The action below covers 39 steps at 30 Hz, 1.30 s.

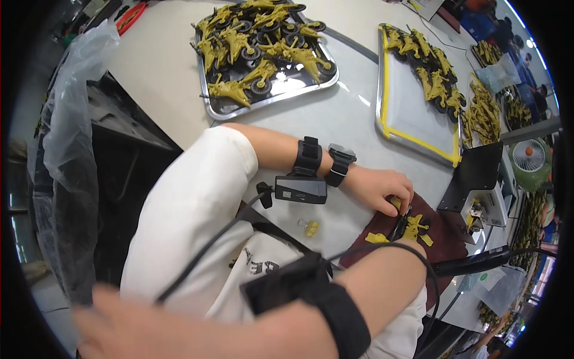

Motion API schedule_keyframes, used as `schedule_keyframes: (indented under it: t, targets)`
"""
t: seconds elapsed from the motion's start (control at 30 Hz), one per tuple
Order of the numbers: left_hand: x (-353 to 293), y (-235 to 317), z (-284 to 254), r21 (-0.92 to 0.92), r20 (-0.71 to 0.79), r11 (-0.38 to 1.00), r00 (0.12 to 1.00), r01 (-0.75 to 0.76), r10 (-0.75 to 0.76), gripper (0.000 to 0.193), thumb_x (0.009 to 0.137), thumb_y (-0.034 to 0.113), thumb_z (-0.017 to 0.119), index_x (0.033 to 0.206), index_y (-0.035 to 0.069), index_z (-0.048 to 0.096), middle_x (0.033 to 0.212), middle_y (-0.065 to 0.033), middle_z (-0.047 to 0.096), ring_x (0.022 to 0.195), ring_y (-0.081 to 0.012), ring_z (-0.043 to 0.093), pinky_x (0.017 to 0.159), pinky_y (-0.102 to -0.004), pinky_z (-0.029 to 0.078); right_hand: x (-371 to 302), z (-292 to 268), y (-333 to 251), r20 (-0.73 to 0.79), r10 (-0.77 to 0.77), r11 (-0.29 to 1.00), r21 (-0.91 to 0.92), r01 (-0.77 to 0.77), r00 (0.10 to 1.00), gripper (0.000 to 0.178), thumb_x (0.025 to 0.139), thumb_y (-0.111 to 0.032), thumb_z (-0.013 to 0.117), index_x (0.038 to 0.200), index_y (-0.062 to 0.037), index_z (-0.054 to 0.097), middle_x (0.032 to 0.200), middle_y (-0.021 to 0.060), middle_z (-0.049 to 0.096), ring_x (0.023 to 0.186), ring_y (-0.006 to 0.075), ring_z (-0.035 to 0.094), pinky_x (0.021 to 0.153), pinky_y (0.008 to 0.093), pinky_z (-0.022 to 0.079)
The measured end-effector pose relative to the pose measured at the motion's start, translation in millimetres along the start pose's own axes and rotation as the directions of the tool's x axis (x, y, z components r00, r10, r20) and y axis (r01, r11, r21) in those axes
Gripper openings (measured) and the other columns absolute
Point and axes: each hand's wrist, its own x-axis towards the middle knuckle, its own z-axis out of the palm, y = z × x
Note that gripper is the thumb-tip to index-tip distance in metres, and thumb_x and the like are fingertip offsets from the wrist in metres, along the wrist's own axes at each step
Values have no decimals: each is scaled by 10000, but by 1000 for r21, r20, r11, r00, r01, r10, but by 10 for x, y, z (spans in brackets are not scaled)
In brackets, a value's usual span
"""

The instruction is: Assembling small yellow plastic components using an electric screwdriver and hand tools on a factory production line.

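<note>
My left hand (382,188) rests over a dark maroon cloth (445,236) on the right of the table. Its thumb and fingers are closed on a yellow-and-black toy motorcycle part (396,203), mostly hidden by the fingers. Just beside it on the cloth lie another yellow toy motorcycle part (414,227) and a small flat yellow piece (376,238). My right arm crosses in front of my body, and my right hand (119,323) is at the lower left, smeared by motion; its fingers cannot be made out.
A metal tray (272,106) piled with yellow toy motorcycles stands at the far side. Right of it is a yellow-taped tray (388,128) with more. A small machine with a black plate (472,176) borders the cloth. A yellow binder clip (311,228) lies near my sleeve. Clear plastic (63,143) hangs left.
</note>
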Motion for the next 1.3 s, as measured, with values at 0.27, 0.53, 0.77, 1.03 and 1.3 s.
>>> schedule_keyframes:
  t: [0.27,0.53,0.77,1.03,1.3]
  targets:
    - [8,19,-9,-105,27,991,996,88,-85,186,866,120,613,1026,30,640,1147,-115,574,1073,-258,530,846,-338,473,-472,-83,-72,-173,-23,946,314,78,985,202,674,-188,636,609,-32,525,791,95,509,835,270,550,772,359,437]
    - [88,16,34,-147,36,987,998,61,-57,190,870,127,613,1026,20,635,1100,-112,592,949,-236,573,777,-328,478,-790,-492,71,-240,177,981,-33,-191,955,166,711,-124,644,827,-15,598,863,110,552,774,279,535,637,338,445]
    - [-5,-49,-142,-319,45,922,975,220,-217,200,888,140,619,1056,34,645,1061,-77,634,954,-187,588,811,-316,473,-1348,-1040,-21,-88,900,209,-770,-602,426,260,797,-253,703,858,-48,555,785,114,611,774,287,645,580,390,503]
    - [177,95,-262,-489,174,808,944,329,-279,251,945,173,603,1151,29,610,1117,-65,640,1059,-148,576,941,-317,455,-1945,-752,335,45,900,307,-770,-559,433,162,841,-164,621,900,-39,538,833,137,595,766,339,638,614,418,520]
    - [111,1380,-1274,-319,-193,948,978,10,-75,429,984,370,527,1192,-5,544,1062,-88,615,931,-162,599,806,-312,485,-1057,-1574,-474,-642,-47,393,-716,-577,765,200,729,-61,802,855,-66,646,1105,150,599,906,235,618,739,328,508]
